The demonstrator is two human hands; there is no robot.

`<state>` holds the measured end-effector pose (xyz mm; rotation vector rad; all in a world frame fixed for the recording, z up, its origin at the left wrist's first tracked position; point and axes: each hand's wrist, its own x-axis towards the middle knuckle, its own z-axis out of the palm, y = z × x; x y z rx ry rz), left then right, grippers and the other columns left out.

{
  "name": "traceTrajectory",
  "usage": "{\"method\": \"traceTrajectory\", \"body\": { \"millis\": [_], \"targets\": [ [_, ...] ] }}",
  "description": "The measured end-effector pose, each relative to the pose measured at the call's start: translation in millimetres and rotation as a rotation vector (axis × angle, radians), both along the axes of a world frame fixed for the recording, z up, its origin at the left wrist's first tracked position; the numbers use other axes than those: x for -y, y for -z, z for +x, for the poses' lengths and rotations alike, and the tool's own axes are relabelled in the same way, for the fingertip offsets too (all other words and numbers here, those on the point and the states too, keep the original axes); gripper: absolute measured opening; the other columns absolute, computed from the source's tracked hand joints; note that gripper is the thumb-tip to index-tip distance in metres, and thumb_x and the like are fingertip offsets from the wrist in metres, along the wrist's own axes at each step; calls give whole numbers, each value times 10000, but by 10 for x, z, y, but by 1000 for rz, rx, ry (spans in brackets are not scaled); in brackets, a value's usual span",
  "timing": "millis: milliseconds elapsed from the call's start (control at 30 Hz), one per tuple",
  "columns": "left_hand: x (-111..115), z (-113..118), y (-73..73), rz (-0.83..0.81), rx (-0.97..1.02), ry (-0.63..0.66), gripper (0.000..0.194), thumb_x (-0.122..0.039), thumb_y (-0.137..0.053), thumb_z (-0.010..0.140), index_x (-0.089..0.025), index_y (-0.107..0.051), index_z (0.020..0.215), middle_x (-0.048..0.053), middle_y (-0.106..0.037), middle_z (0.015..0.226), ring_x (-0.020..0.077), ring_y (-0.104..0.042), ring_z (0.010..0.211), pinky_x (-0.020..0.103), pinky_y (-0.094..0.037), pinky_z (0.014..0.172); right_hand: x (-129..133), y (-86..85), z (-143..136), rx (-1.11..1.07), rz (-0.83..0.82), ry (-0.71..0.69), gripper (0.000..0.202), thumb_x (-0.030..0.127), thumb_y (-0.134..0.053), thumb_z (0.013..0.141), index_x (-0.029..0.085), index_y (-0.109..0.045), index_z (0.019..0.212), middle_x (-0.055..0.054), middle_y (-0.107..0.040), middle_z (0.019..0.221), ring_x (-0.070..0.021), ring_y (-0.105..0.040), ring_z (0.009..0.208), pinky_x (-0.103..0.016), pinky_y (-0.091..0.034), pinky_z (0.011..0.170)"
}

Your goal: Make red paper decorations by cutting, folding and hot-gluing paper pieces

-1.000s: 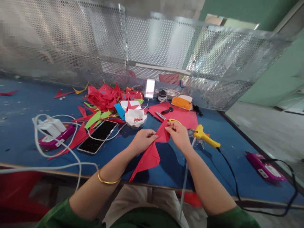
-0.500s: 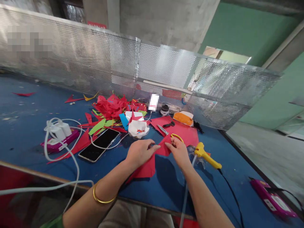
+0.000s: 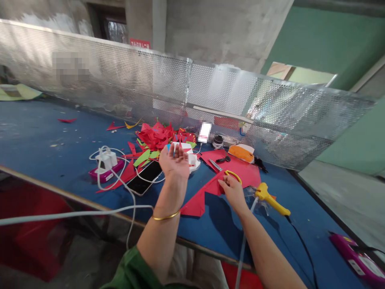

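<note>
My right hand [image 3: 231,190] pinches the upper end of a folded red paper piece [image 3: 194,205], which slants down to the left over the blue table. Turned palm up, my left hand [image 3: 175,161] is open with its fingers spread and nothing visible in it. It is raised in front of a small white bowl [image 3: 194,163], hiding part of it. Just beyond my right hand lie scissors with yellow handles [image 3: 234,175], their blades on a flat red sheet [image 3: 251,173].
A yellow glue gun [image 3: 273,199] lies right of my right hand. Left are a black-screened phone [image 3: 146,178], a purple power strip [image 3: 106,175] with white cables, and a heap of red paper cutouts [image 3: 155,135]. A perforated metal screen [image 3: 222,88] borders the table's back.
My left hand has let go of the red paper, moved up and turned palm upward with fingers spread. My right hand still holds the paper. The view has shifted left.
</note>
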<state>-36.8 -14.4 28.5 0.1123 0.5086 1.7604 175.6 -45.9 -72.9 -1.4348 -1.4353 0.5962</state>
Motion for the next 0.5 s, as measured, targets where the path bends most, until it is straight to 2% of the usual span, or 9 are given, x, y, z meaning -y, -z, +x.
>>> {"method": "traceTrajectory", "body": {
  "millis": [67,133,233,267,300,333,400,467,500],
  "targets": [
    [-72,100,-63,109,25,51,280,-355,-434,912,-177,-596,770,51,-630,759,99,-582,655,229,-486,659,5,-2,8,15,10,12,363,576,-602,767,223,-551,703,27,-545,568,-149,-478,525,-260,-374,498],
    [-143,261,-114,235,-156,27,395,-364,-347,944,-158,-637,773,89,-659,807,107,-595,681,248,-493,685,10,-7,20,27,19,20,350,561,-608,761,222,-546,701,28,-543,572,-144,-467,524,-256,-363,501],
    [-228,553,-183,409,-833,-187,560,-343,-215,983,-133,-729,915,126,-714,954,116,-628,755,241,-462,673,16,-15,33,42,30,21,355,558,-614,747,222,-527,679,35,-516,549,-133,-436,507,-250,-336,491],
    [-250,652,-207,467,-1121,-253,511,-310,-263,975,-150,-748,960,105,-727,1006,119,-636,798,233,-438,665,18,-16,36,46,33,20,358,558,-615,744,222,-516,667,39,-500,535,-129,-423,498,-248,-325,486],
    [-269,751,-232,504,-1184,-246,366,-310,-430,929,-163,-764,932,86,-736,1016,137,-640,868,227,-436,690,20,-16,37,49,34,18,359,554,-615,744,223,-505,658,42,-485,523,-125,-411,491,-247,-315,481],
    [-289,846,-260,540,-1223,-183,265,-270,-529,879,-171,-775,893,73,-745,997,144,-636,901,211,-439,694,22,-16,37,53,35,18,357,548,-612,747,224,-498,650,45,-472,512,-121,-400,485,-247,-306,477],
    [-331,1021,-324,558,-1064,77,235,-252,-572,844,-152,-774,776,77,-741,853,140,-626,844,171,-469,655,30,-16,39,62,33,19,345,530,-608,754,224,-493,646,46,-459,503,-118,-391,481,-249,-298,475],
    [-378,1158,-392,508,-843,304,422,-255,-418,925,-164,-735,663,76,-687,669,145,-599,697,176,-489,573,40,-21,44,69,27,16,330,518,-597,761,222,-499,654,43,-466,505,-121,-400,482,-253,-306,477],
    [-396,1206,-422,466,-745,360,493,-241,-343,954,-161,-729,658,68,-658,611,147,-582,638,188,-489,549,46,-26,48,73,24,14,323,514,-591,764,222,-502,659,41,-471,509,-123,-408,484,-255,-315,479]
  ]
}}
